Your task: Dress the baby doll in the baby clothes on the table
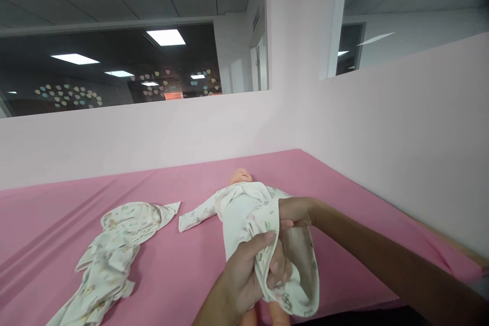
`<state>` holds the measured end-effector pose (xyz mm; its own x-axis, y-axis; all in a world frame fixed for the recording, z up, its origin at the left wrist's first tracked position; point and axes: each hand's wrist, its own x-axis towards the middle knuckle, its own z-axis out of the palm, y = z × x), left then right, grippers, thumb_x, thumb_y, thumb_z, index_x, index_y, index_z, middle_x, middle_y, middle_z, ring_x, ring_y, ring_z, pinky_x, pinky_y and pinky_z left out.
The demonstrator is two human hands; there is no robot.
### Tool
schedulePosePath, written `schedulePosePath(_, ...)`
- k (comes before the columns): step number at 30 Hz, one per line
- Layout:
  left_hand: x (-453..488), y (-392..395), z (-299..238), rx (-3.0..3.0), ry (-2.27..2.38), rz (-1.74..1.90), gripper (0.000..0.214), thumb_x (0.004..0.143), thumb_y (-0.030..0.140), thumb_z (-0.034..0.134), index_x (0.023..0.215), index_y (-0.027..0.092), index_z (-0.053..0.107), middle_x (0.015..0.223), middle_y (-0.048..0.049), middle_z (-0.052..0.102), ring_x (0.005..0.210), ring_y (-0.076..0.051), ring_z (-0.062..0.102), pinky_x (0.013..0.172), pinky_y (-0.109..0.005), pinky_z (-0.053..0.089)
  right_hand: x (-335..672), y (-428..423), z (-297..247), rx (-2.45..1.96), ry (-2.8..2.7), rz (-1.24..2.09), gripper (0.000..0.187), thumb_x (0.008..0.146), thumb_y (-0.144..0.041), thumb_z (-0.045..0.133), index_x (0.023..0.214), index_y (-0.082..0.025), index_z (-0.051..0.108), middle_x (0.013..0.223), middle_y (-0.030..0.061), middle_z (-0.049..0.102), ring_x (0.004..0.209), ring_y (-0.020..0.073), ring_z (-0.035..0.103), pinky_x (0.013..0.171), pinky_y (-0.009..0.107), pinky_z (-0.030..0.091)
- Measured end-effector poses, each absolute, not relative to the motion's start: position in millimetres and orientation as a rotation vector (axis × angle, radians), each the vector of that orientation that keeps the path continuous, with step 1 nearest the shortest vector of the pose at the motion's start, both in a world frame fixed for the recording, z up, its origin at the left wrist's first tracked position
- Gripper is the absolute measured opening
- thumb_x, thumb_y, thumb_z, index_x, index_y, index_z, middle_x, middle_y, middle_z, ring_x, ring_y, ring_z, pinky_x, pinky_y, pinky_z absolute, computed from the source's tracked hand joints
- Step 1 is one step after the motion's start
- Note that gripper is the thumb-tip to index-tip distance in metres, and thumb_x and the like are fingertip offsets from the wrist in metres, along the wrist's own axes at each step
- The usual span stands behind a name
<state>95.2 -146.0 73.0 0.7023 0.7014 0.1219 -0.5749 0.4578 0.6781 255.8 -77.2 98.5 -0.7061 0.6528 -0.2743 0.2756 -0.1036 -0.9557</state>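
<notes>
A baby doll [240, 177] lies on its back on the pink table cover [183, 275], head towards the far wall, one sleeve stretched out to the left. It wears a white printed garment [244, 214]. My left hand [248, 275] is closed on the garment's lower hem, thumb on top, near the doll's legs. My right hand [294, 212] pinches the same garment's edge at the doll's right side, holding the flap open. The doll's bare legs show just below my left hand.
A second white printed garment [114, 249] lies crumpled on the cover to the left of the doll. Pink partition walls [401, 137] close off the far side and the right side of the table. A window lies above the far wall.
</notes>
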Motion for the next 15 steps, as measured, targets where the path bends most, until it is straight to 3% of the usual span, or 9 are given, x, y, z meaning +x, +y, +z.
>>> schedulePosePath(3, 80.1, -143.8, 85.8, 0.683, 0.162, 0.893, 0.01, 0.083, 0.021, 0.062, 0.082, 0.013, 0.067, 0.048, 0.004, 0.052, 0.042, -0.007, 0.049, 0.056, -0.023, 0.045, 266.9, -86.6, 102.9, -1.052, -1.996, 1.763, 0.027, 0.081, -0.038, 0.061, 0.1, -0.02, 0.069, 0.088, 0.0028, 0.068, 0.078, 0.014, 0.061, 0.07, 0.025, 0.049)
schedulePosePath(6, 61.2, -136.4, 102.1, 0.515, 0.196, 1.059, 0.004, 0.084, 0.02, 0.063, 0.083, 0.018, 0.066, 0.066, 0.0026, 0.063, 0.067, -0.01, 0.063, 0.071, -0.022, 0.052, 279.2, -94.2, 104.3, -1.133, -2.284, 1.461, 0.029, 0.086, -0.037, 0.055, 0.106, -0.022, 0.07, 0.109, 0.0035, 0.065, 0.099, 0.0174, 0.059, 0.077, 0.024, 0.046)
schedulePosePath(8, 53.3, -132.4, 111.7, 0.395, 0.275, 1.135, 0.008, 0.087, 0.018, 0.059, 0.083, 0.019, 0.066, 0.077, 0.0015, 0.067, 0.081, -0.012, 0.066, 0.082, -0.024, 0.053, 284.9, -97.9, 108.3, -1.101, -2.483, 1.346, 0.026, 0.085, -0.029, 0.054, 0.101, -0.021, 0.073, 0.104, 0.0033, 0.067, 0.097, 0.0187, 0.058, 0.075, 0.024, 0.045)
schedulePosePath(11, 49.2, -132.3, 122.2, 0.228, 0.375, 1.222, 0.017, 0.092, 0.017, 0.051, 0.084, 0.02, 0.067, 0.084, 0.0012, 0.07, 0.085, -0.012, 0.068, 0.092, -0.029, 0.052, 290.2, -103.6, 122.4, -1.105, -2.572, 1.358, 0.026, 0.085, -0.026, 0.052, 0.099, -0.021, 0.073, 0.093, 0.0017, 0.067, 0.083, 0.0169, 0.059, 0.068, 0.025, 0.044)
schedulePosePath(13, 46.8, -137.8, 124.3, 0.142, 0.403, 1.294, 0.021, 0.094, 0.016, 0.048, 0.087, 0.019, 0.068, 0.085, 0.0008, 0.071, 0.085, -0.011, 0.069, 0.091, -0.029, 0.053, 293.5, -107.9, 133.1, -1.197, -2.518, 1.376, 0.027, 0.089, -0.033, 0.049, 0.093, -0.021, 0.073, 0.084, 0.0002, 0.065, 0.073, 0.0148, 0.056, 0.066, 0.025, 0.043)
schedulePosePath(15, 42.6, -149.6, 119.8, 0.112, 0.433, 1.339, 0.025, 0.095, 0.015, 0.043, 0.091, 0.016, 0.068, 0.083, -0.0014, 0.072, 0.083, -0.011, 0.07, 0.086, -0.028, 0.055, 296.9, -111.6, 139.2, -1.326, -2.484, 1.355, 0.038, 0.09, -0.046, 0.046, 0.074, -0.02, 0.069, 0.066, -0.001, 0.056, 0.059, 0.0123, 0.048, 0.058, 0.025, 0.04)
